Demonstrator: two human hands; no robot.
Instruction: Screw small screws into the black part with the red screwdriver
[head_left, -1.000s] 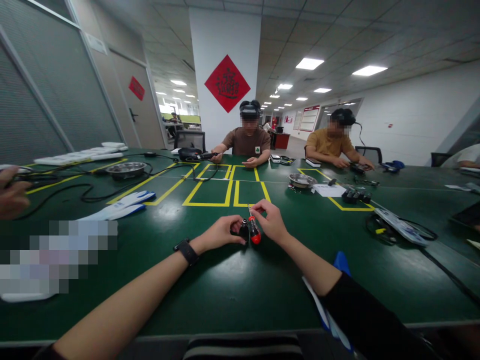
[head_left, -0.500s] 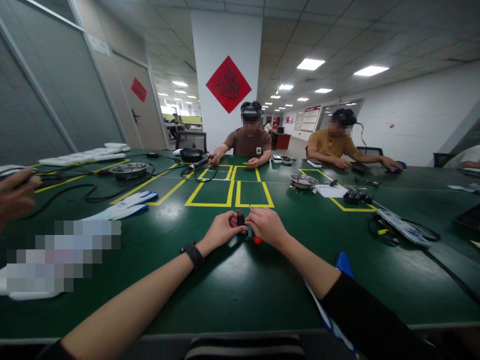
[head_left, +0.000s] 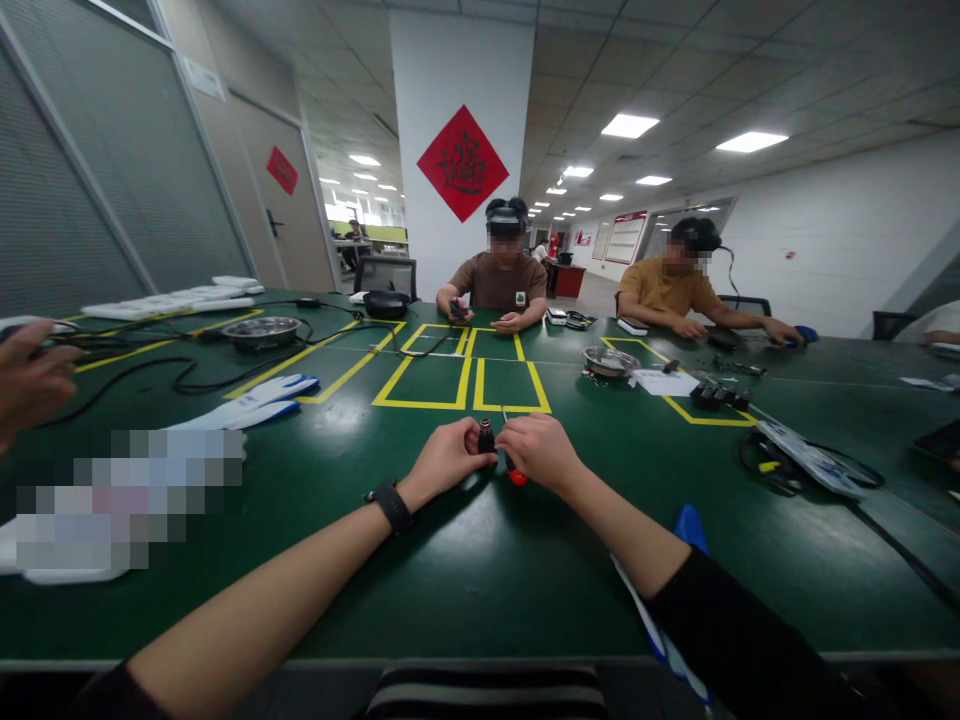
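Between the thumb and fingers of my left hand [head_left: 448, 456] is a small black cylindrical part [head_left: 486, 436], upright, with a ribbed metal-looking top. My right hand [head_left: 538, 448] is closed right beside it, its fingertips at the part's side. A screwdriver [head_left: 517, 474] with a red and black handle is tucked in that hand, the handle end showing below the fingers and the thin shaft poking up above them. The fingers of my right hand cover the middle of the screwdriver. Both hands are low over the green table [head_left: 450, 580].
White-and-blue gloves [head_left: 262, 400] lie at left, another blue-tipped glove [head_left: 688, 528] under my right forearm. Metal bowls [head_left: 611, 361], black parts [head_left: 720, 395], a power strip [head_left: 810, 458] and cables are about. Two people sit opposite; another person's hand [head_left: 34, 375] is at far left.
My right hand has closed over the screwdriver and come up against the black part, which my left hand has turned upright. Across the table, the co-workers' hands have shifted.
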